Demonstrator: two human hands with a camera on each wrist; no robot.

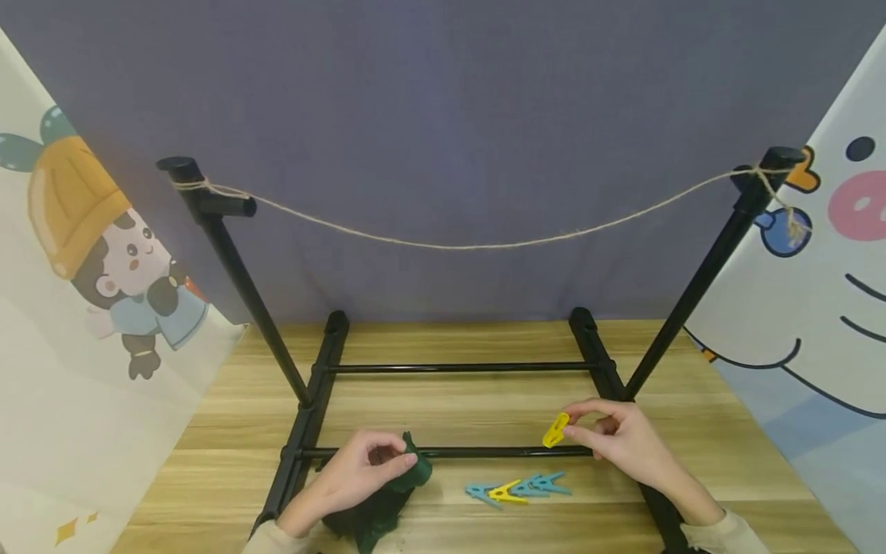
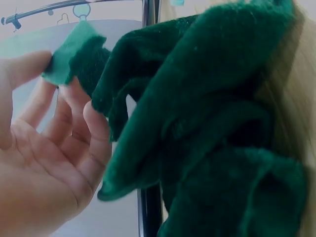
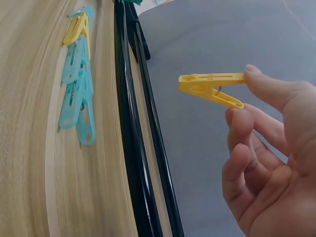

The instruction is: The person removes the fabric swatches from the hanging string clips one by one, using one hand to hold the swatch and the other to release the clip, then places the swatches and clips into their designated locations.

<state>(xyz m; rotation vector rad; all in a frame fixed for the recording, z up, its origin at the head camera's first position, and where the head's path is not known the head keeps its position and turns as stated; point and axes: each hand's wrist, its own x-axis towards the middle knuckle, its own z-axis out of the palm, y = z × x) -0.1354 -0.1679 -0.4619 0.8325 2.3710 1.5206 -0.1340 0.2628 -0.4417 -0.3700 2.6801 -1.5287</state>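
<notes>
A dark green velvety cloth (image 1: 374, 514) hangs from my left hand (image 1: 363, 471), its edge pinched between thumb and fingers. In the left wrist view the cloth (image 2: 197, 108) drapes in folds, its lower part by the wooden tabletop. My right hand (image 1: 626, 440) pinches a yellow clothespin (image 1: 556, 430) by its handle ends, between thumb and fingertips. The right wrist view shows this clothespin (image 3: 210, 88) pointing away from the fingers. Between the hands, several blue clothespins (image 1: 547, 483) and one yellow clothespin (image 1: 508, 492) lie in a row on the tabletop.
A black frame stands on the wooden tabletop (image 1: 457, 338), its low front bar (image 1: 484, 452) near both hands. Thin twine (image 1: 457, 247) sags between the left post (image 1: 249, 292) and the right post (image 1: 699, 285). Behind hangs a grey-blue curtain (image 1: 443, 115).
</notes>
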